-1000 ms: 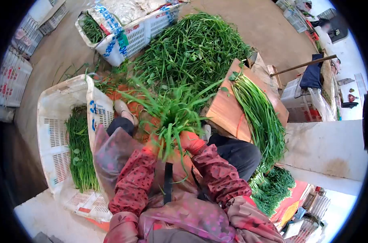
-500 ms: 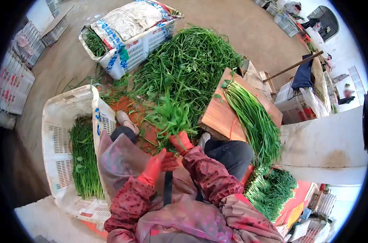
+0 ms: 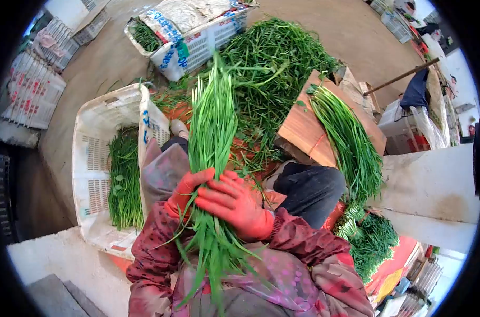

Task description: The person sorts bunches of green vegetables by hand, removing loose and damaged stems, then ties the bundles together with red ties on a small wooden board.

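Observation:
Red gloves cover both hands. My left hand [image 3: 186, 191] is wrapped round the left side of a bunch of long green leafy stalks [image 3: 213, 127], its thumb on top. My right hand [image 3: 239, 207] lies across the front of the same bunch, fingers pressed together against it. Pale stalk ends point away from me, and the leaves hang over my lap. Beyond the bunch is a large heap of greens [image 3: 282, 58]. A tied bundle [image 3: 348, 137] rests on a wooden board [image 3: 307, 129] to the right.
A white crate [image 3: 92, 158] with greens stands at my left. Another white crate [image 3: 213, 39], covered with a sack, is at the back. More bunches [image 3: 375, 243] lie on red cloth at the lower right. A wooden pole [image 3: 401, 76] sticks out at the right.
The bunch has come closer and turned, with its pale ends now pointing away. My left hand, free half a second ago, is back on it. The view has shifted slightly.

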{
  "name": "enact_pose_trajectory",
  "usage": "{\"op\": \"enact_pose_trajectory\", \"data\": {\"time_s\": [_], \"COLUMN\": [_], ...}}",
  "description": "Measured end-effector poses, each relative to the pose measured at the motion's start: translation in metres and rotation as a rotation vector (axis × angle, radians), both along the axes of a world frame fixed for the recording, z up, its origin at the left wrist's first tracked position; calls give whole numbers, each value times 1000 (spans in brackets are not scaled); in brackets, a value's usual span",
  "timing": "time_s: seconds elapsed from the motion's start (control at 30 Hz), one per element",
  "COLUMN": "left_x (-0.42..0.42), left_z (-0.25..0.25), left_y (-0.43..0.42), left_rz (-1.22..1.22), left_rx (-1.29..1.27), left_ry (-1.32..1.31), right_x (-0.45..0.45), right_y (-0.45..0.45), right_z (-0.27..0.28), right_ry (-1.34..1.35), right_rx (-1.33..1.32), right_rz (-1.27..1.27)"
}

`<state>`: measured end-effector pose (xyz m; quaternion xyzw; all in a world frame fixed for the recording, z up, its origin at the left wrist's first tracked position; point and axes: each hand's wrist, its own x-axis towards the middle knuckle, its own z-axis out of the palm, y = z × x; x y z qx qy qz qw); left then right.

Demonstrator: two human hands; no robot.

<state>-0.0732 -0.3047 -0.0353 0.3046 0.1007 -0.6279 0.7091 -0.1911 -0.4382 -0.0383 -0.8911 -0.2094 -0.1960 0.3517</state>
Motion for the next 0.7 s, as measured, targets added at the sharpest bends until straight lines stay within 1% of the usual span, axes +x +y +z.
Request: {"op": "enact_pose_trajectory", "data": {"time_s": [0.03, 0.07, 0.1, 0.13, 0.2, 0.27, 0.33, 0.4, 0.43, 0.47, 0.53, 0.57, 0.6, 0.63, 0.67, 0.7], "left_x": [-1, 0, -3, -5, -11, -27, -43, -64, -75, -85, -100, -108, -116, -124, -128, -132], "left_z": [3, 1, 8, 7, 2, 4, 3, 4, 3, 4, 8, 4, 0, -3, -5, -6], "left_y": [7, 18, 25, 35, 62, 90, 123, 150, 161, 171, 187, 194, 200, 206, 208, 206], "left_rz": [8, -18, -43, -34, -157, -115, -239, -247, -246, -250, -279, -287, -271, -255, -256, -204], "left_rx": [75, 185, 302, 313, 448, 504, 569, 601, 630, 658, 725, 726, 723, 721, 719, 681], "left_ry": [-96, -334, -351, -350, -561, -534, -515, -488, -433, -378, -331, -422, -487, -552, -543, -500], "right_x": [-10, -17, -24, -28, -20, 6, 30, 48, 59, 64, 71, 74, 78, 73, 67, 66], "right_y": [-4, -8, -10, -12, -18, -31, -28, -11, 0, 8, 15, 13, 14, 0, -16, -19], "right_z": [-2, -11, -29, -48, -90, -119, -154, -174, -201, -203, -204, -222, -199, -209, -217, -213], "right_ry": [50, 44, 316, 593, 881, 1053, 1025, 1028, 994, 951, 964, 1027, 938, 1005, 1064, 1112], "right_rx": [38, 47, 353, 653, 1031, 1558, 1982, 2037, 2152, 2141, 2214, 2238, 2146, 2086, 2019, 1959], "right_rz": [153, 165, 224, 281, -117, -227, -95, -172, -280, -349, -288, -231, -518, -348, -179, -210]}}
